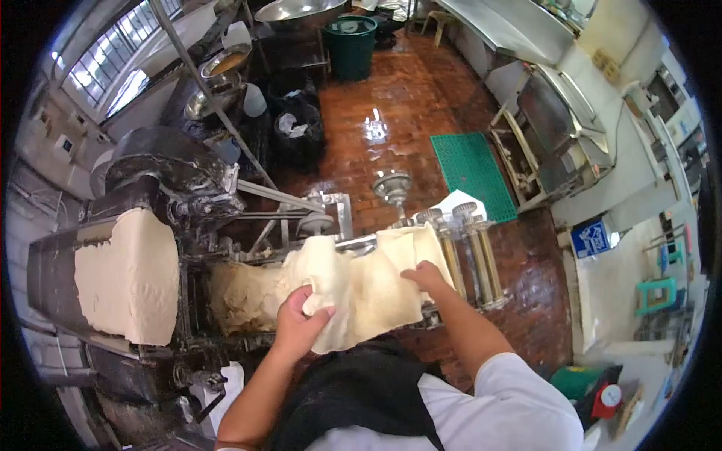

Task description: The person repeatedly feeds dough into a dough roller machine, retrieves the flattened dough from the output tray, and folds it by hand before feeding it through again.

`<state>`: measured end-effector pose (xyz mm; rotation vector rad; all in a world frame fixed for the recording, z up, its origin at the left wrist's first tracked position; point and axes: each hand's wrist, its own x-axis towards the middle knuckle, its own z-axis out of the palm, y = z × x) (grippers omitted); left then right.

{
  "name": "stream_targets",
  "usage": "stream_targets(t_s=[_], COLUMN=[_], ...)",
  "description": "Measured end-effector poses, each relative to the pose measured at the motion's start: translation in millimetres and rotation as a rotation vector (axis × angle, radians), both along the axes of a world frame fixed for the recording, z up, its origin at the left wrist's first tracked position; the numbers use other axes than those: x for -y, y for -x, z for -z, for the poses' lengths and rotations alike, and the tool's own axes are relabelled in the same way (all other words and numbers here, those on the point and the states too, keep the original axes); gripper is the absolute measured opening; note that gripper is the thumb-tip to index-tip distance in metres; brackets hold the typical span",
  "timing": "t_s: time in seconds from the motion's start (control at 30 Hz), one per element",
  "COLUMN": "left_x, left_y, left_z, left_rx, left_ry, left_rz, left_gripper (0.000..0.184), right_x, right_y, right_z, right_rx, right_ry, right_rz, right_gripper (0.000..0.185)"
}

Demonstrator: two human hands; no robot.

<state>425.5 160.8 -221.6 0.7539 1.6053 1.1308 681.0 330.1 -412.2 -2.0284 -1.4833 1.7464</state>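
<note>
A wide, pale dough sheet [376,297] lies in loose folds across the bed of a roller machine. My left hand [301,319] grips its raised left fold, thumb in front and fingers curled round behind. Over the right part of the sheet, my right hand [427,278] holds a folded layer, fingertips bent onto the dough; part of the grip is hidden. Left of the sheet, floury dough scraps [237,297] cover the machine bed. The metal rollers [481,259] stand just right of my right hand.
A thick dough slab [131,278] rests on a dark tray at far left. Belts and a pulley [316,223] sit behind the bed. Beyond are a green mat [474,173], a green bin [350,49] and a metal-framed cabinet [553,128]. A scale [608,397] stands at lower right.
</note>
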Motion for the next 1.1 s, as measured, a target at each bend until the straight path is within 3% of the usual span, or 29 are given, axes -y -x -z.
stream_targets(t_s=[0.13, 0.23, 0.27, 0.37, 0.47, 0.57, 0.67, 0.77, 0.8, 0.9, 1.0, 1.1], left_x=[2.4, 4.5, 5.8, 7.1, 10.4, 14.4, 23.7, 23.5, 21.5, 7.5, -3.9, -13.5], left_y=[-2.0, 10.8, 15.4, 22.0, 20.0, 14.3, -1.9, -2.7, 2.3, 24.9, 45.1, 63.3], left_z=[-5.0, 15.0, 23.5, 21.1, 19.5, 69.5, 120.8, 145.9, 141.7, 163.2, 199.2, 190.2], left_rx=[-0.135, -0.367, -0.462, -0.839, -1.253, -1.154, -0.871, -0.764, -0.735, -0.871, -0.554, -0.554], left_ry=[-0.132, -0.197, -0.221, -0.332, -0.197, 0.026, -0.130, 0.058, 0.049, 0.086, 0.392, 0.507], left_rz=[-0.022, -0.015, -0.006, -0.017, 0.152, 0.479, 0.732, 0.376, 0.141, -0.106, -0.072, 0.112], left_gripper=[0.035, 0.028, 0.026, 0.026, 0.026, 0.025, 0.030, 0.041, 0.045, 0.061, 0.068, 0.071], right_x=[5.0, 8.6, 10.2, 9.2, 9.5, 19.7, 26.6, 26.3, 25.9, 24.9, 27.6, 34.6], right_y=[0.2, 16.1, 24.7, 34.4, 36.1, 24.8, 20.4, 22.8, 24.0, 18.9, 29.1, 47.9], right_z=[-0.1, -14.6, -44.4, -26.5, -26.8, 0.7, 1.7, -0.2, 1.7, 2.4, -0.5, -7.6], right_rx=[-0.290, -0.250, -0.194, -0.162, -0.118, -0.302, -0.317, -0.269, -0.270, -0.256, -0.220, -0.203], right_ry=[0.350, 0.241, 0.148, -0.085, -0.039, -0.053, 0.046, 0.020, 0.039, 0.063, -0.059, -0.246], right_rz=[0.196, 0.012, -0.052, -0.209, -0.132, 0.044, 0.203, 0.188, 0.182, 0.170, 0.093, -0.087], right_gripper=[0.044, 0.045, 0.048, 0.048, 0.045, 0.045, 0.042, 0.041, 0.041, 0.042, 0.043, 0.045])
